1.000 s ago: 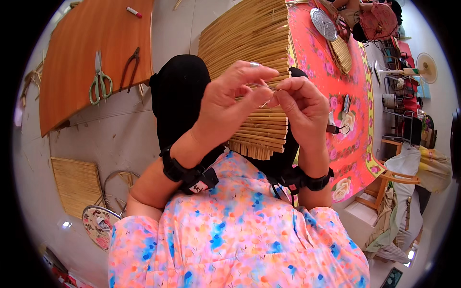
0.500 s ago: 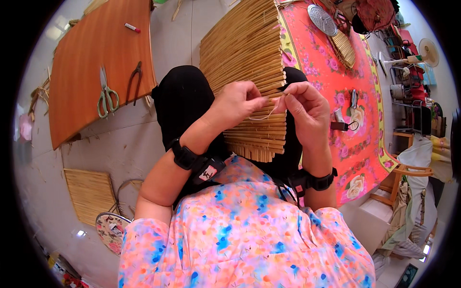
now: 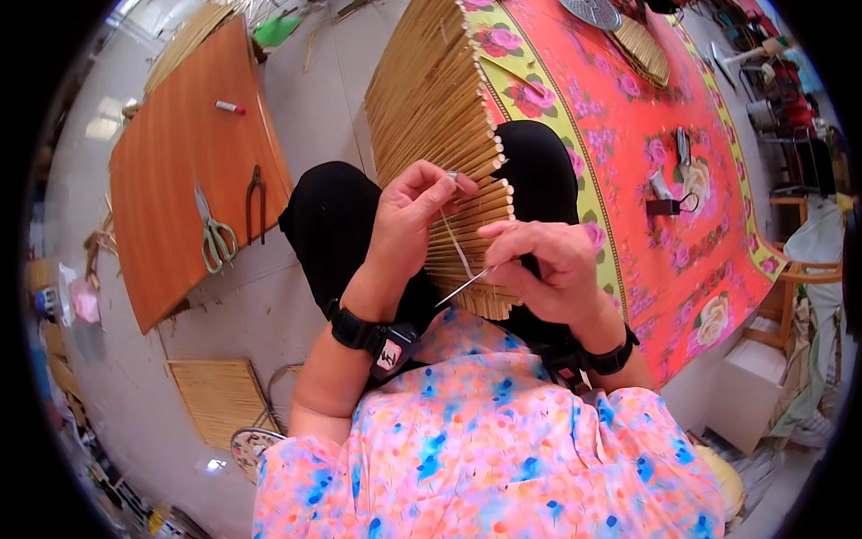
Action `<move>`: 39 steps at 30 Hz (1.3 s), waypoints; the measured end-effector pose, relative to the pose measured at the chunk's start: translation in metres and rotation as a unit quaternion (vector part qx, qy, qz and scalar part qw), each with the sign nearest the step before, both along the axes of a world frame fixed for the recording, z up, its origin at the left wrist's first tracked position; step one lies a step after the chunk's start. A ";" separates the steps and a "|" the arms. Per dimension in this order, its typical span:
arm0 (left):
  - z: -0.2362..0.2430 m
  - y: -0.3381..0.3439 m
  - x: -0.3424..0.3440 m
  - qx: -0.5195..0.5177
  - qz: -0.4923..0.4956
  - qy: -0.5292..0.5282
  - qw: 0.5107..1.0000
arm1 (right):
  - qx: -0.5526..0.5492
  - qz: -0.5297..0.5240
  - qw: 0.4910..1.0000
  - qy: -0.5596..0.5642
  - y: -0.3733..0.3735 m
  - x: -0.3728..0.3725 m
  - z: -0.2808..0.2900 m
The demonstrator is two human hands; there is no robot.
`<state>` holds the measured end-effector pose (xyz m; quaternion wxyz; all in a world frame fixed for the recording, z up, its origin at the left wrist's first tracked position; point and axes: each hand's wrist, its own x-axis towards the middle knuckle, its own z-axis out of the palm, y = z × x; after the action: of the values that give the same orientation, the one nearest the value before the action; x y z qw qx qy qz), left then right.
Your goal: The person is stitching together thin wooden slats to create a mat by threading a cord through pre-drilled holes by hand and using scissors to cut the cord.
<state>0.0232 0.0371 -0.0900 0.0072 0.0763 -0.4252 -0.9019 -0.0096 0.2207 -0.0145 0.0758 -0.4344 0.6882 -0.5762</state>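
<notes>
A mat of tan reed stalks [image 3: 417, 99] lies across my lap, its cut ends along the right side. My left hand [image 3: 401, 220] is closed over the mat, its thumb and fingers pinching a pale thread [image 3: 455, 235]. Something small and silvery shows at those fingertips, too small to name. From there the thread runs down toward my right hand [image 3: 549, 267], which is closed on a thin metal needle [image 3: 460, 289]. The needle slants down to the left over the mat's near end. Where the thread meets the needle I cannot make out clearly.
On the left stands a brown wooden board [image 3: 171, 180] with green-handled scissors [image 3: 214, 235], dark pincers [image 3: 258, 202] and a red-and-white marker [image 3: 230, 107]. To the right spreads a red floral cloth [image 3: 620, 117] with a small dark object [image 3: 663, 207]. A second reed mat [image 3: 215, 400] lies on the floor.
My right hand has moved down, away from the left, and the needle now shows in it. My left hand has turned upward, with the thread stretched between them. The view has shifted.
</notes>
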 end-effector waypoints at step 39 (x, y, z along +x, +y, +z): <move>0.085 -0.010 0.062 -0.445 0.246 0.045 0.860 | -0.499 0.051 0.618 -0.605 -0.111 0.043 -0.014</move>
<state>0.0855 0.0272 -0.0045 0.2810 0.1266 -0.7478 -0.5880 0.0336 0.1095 -0.0287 0.2759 0.0075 0.0705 -0.9586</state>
